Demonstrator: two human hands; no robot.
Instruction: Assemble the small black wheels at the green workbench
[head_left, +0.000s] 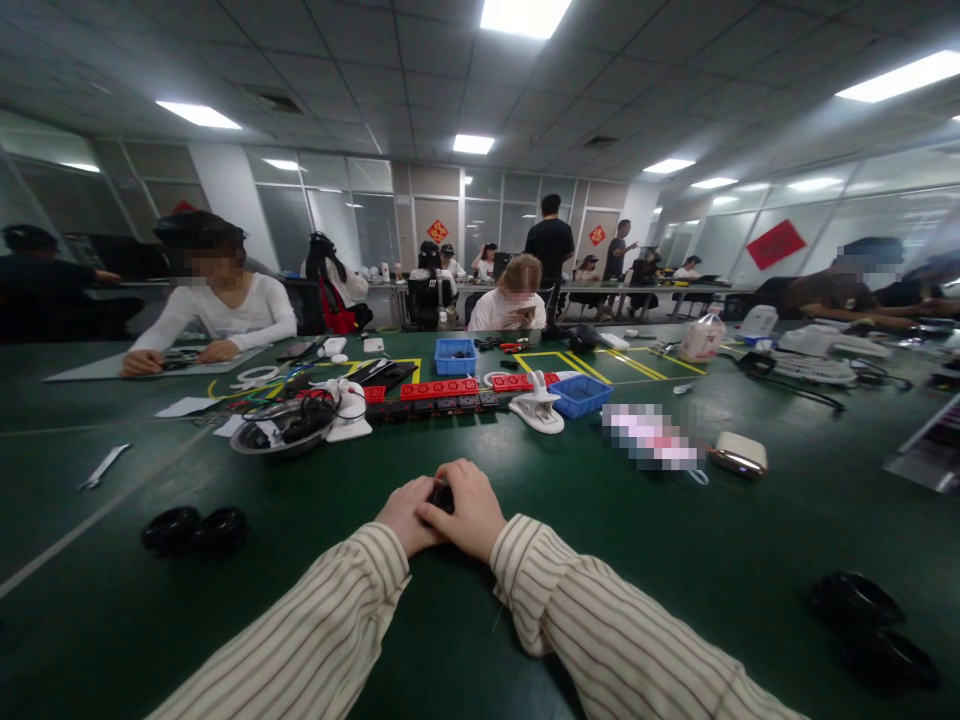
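Observation:
Both hands meet at the middle of the green table [592, 590], close in front of me. Between them shows a small part of a dark, rounded black object [442, 497]; the fingers hide most of it, so its exact kind is unclear. My left hand [411, 512] is curled around its left side. My right hand [471, 508] closes over it from the right, thumb across the front and fingers over the top. Two glossy black ring-shaped pieces [223, 529] lie to the left, and two similar black rings [859, 603] are at the far right.
Ahead are a bowl of black cables [281, 450], a row of red socket blocks [439, 389], a white clip stand [538, 408] and a blue basket [581, 397]. A white case [739, 454] lies to the right. Other people sit around the table.

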